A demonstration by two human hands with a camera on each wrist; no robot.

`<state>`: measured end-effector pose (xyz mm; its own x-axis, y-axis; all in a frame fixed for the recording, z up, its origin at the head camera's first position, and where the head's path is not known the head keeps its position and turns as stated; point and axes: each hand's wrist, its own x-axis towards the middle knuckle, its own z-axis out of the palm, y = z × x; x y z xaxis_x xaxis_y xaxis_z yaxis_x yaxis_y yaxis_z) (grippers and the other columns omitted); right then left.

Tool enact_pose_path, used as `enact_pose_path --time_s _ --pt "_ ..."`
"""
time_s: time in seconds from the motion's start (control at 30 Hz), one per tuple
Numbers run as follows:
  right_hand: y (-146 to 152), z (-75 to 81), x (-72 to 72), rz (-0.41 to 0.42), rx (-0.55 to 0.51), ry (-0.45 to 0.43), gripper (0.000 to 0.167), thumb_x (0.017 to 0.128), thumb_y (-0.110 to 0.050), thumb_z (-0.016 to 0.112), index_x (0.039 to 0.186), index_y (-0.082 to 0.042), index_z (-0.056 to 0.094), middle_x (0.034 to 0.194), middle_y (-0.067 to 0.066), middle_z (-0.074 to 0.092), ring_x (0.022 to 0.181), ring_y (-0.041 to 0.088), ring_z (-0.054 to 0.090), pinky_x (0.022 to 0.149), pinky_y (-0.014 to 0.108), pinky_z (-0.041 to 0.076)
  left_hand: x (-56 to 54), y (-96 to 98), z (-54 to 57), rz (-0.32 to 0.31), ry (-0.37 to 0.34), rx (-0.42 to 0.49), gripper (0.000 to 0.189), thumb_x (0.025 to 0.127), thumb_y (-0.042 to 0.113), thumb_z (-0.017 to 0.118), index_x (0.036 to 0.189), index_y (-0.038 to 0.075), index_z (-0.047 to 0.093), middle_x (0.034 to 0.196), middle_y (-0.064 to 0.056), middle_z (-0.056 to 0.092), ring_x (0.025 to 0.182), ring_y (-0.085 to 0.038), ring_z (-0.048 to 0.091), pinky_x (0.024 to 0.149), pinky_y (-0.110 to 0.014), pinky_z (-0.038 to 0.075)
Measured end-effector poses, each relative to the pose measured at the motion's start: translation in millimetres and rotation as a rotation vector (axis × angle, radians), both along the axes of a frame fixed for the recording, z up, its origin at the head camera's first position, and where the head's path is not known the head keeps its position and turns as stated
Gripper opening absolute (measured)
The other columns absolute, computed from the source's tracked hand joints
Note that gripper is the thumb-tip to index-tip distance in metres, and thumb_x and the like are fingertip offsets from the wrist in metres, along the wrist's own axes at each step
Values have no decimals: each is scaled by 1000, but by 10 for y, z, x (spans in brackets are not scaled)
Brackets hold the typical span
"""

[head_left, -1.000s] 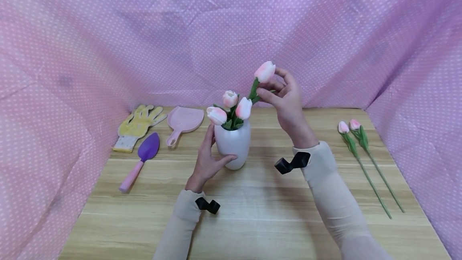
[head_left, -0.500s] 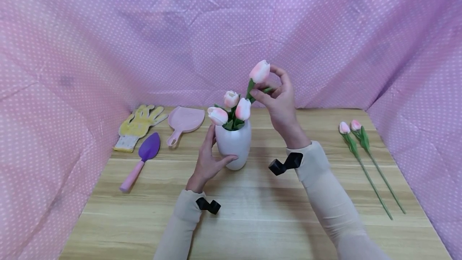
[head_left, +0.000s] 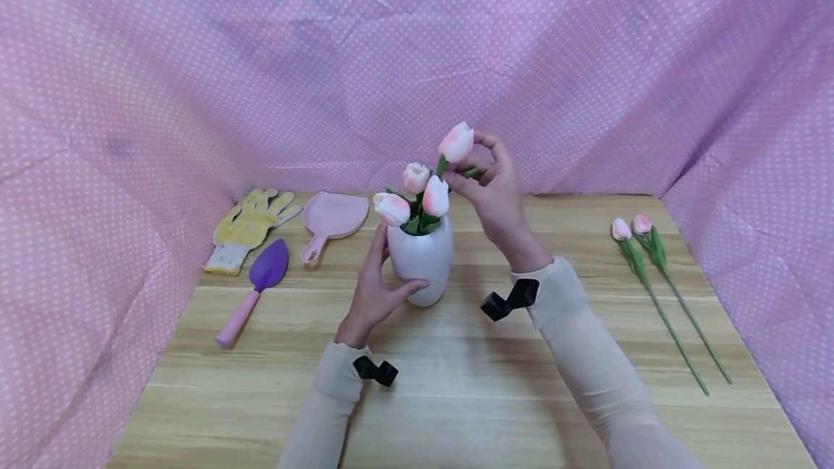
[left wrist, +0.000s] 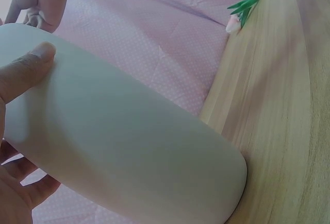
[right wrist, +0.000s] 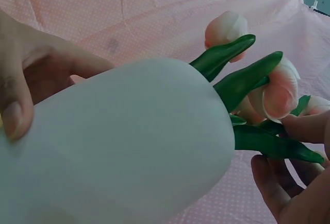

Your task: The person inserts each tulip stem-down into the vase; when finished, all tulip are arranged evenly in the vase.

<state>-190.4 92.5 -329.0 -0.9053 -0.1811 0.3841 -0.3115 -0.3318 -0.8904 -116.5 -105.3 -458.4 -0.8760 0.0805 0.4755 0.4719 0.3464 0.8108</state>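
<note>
A white vase (head_left: 422, 266) stands upright on the table with pink-and-white tulips in its mouth. My left hand (head_left: 378, 292) grips the vase from its left side, thumb across the front, as the left wrist view shows with the vase wall (left wrist: 134, 131) close up. Above the rim on the right, my right hand (head_left: 495, 197) pinches a tulip (head_left: 457, 142) just under its bloom; the lower stem is hidden behind the other blooms and the vase. In the right wrist view, green leaves (right wrist: 247, 82) stick out of the vase mouth, close to the right fingers (right wrist: 270, 183).
Two more tulips (head_left: 658, 295) lie side by side at the table's right. On the left are a yellow-and-white glove (head_left: 247, 230), a pink dustpan (head_left: 335, 216) and a purple trowel (head_left: 268, 266) with a pink handle. Pink dotted cloth (head_left: 417, 56) hangs behind the table and along its sides.
My right hand has moved left and, lately, down with the tulip, bringing its bloom nearer to the others over the vase. My left hand keeps its grip on the vase.
</note>
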Motion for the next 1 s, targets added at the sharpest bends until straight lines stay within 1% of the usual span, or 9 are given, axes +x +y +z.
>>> enact_pose_path --time_s 0.2,0.37,0.5,0.6,0.73,0.83,0.87,0.93,1.0 --pt "19 -41 28 36 85 -55 44 89 11 62 123 -15 50 86 -13 74 85 6 67 82 21 58 -4 6 4 -11 15 -1 115 71 7 91 160 15 20 161 -13 36 143 -36 44 115 -57 43" --pt "77 -48 60 68 132 -71 44 91 5 61 128 -15 48 91 -14 74 92 5 68 87 21 56 -1 2 4 -9 3 -6 115 71 9 91 160 17 19 162 -11 35 144 -35 43 116 -57 42" --pt "132 -54 86 83 133 -79 45 91 4 60 127 -18 48 95 -13 74 93 5 68 88 22 56 -1 -8 1 -7 5 -6 115 71 8 90 160 17 18 162 -11 35 143 -36 44 115 -57 42" --pt "152 -72 89 95 129 -61 45 90 4 59 127 -18 48 95 -12 75 92 6 69 89 22 57 -4 -15 -4 -9 16 -4 115 71 6 90 160 15 18 162 -12 35 143 -36 44 115 -58 42" --pt "157 -106 97 138 146 -37 46 89 5 59 128 -18 48 95 -12 75 94 7 69 91 23 56 -5 -17 -9 -10 19 1 115 71 6 90 160 15 18 162 -12 35 143 -36 44 114 -59 42" --pt "173 -136 104 157 157 -42 47 89 6 58 129 -18 47 95 -13 74 95 7 67 91 22 54 -4 -14 -12 -9 13 0 115 71 7 90 160 15 18 162 -11 35 143 -36 44 115 -59 42" --pt "183 -147 104 153 157 -49 48 89 6 58 129 -19 46 96 -13 74 95 7 68 91 22 55 -3 -12 -12 -7 11 0 115 71 7 90 160 15 18 162 -11 35 143 -36 44 115 -59 42" --pt "218 -158 106 138 140 -63 48 89 6 58 130 -17 46 97 -12 74 96 7 68 91 23 56 -5 -8 -13 -7 9 0 114 71 7 90 160 16 19 162 -11 35 144 -35 43 115 -58 42" --pt "274 -171 105 110 103 -78 47 90 7 57 131 -14 47 97 -10 75 96 7 69 92 24 58 -7 -4 -16 -7 8 -2 114 71 7 90 160 15 19 162 -11 35 144 -35 43 116 -58 42"
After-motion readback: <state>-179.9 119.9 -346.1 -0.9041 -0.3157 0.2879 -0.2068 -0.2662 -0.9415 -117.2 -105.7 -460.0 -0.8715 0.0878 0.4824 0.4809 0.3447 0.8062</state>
